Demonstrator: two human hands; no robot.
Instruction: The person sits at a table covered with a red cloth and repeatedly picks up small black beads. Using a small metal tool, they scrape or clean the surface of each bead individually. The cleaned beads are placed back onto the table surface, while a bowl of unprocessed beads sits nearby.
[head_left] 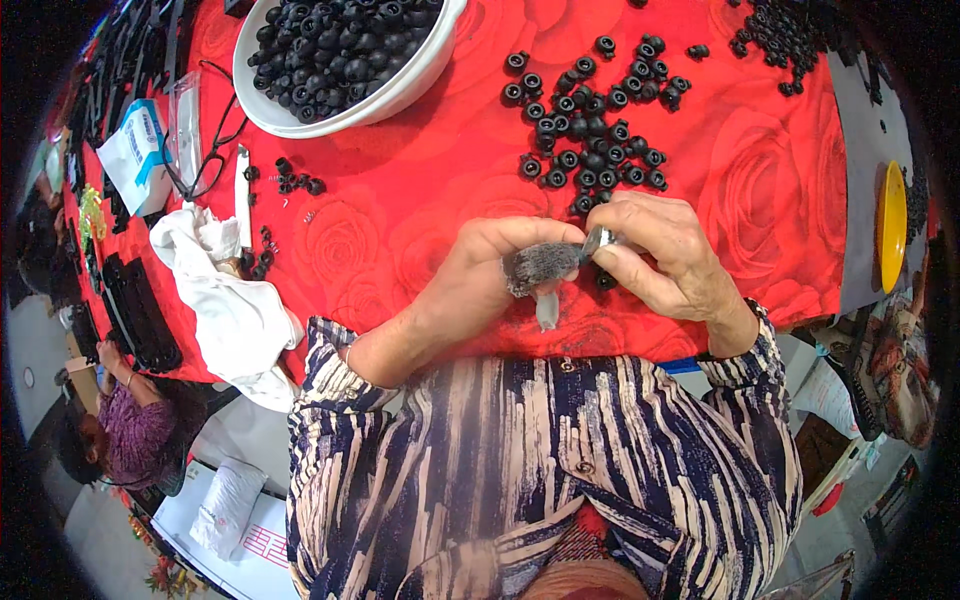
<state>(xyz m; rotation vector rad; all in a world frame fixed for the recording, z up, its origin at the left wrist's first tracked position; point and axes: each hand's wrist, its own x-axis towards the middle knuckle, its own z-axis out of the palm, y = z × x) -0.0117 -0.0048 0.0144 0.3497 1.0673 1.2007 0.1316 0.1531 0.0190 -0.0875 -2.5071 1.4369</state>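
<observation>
My left hand (480, 275) wears a grey fuzzy cover on its thumb (540, 263), and a pale tag hangs from it. My right hand (665, 255) pinches a small shiny metal piece (598, 240) against that thumb tip. A small black round part (606, 281) sits just under the right fingers. Right beyond the hands lies a loose pile of black ring-shaped parts (595, 125) on the red rose-patterned tablecloth (420, 190).
A white bowl (400, 85) full of the same black parts stands at the far left centre. More black parts (785, 35) lie far right. Glasses (205, 165), a crumpled white cloth (225, 300) and a yellow dish (891, 225) sit near the edges. Another person (130, 425) sits lower left.
</observation>
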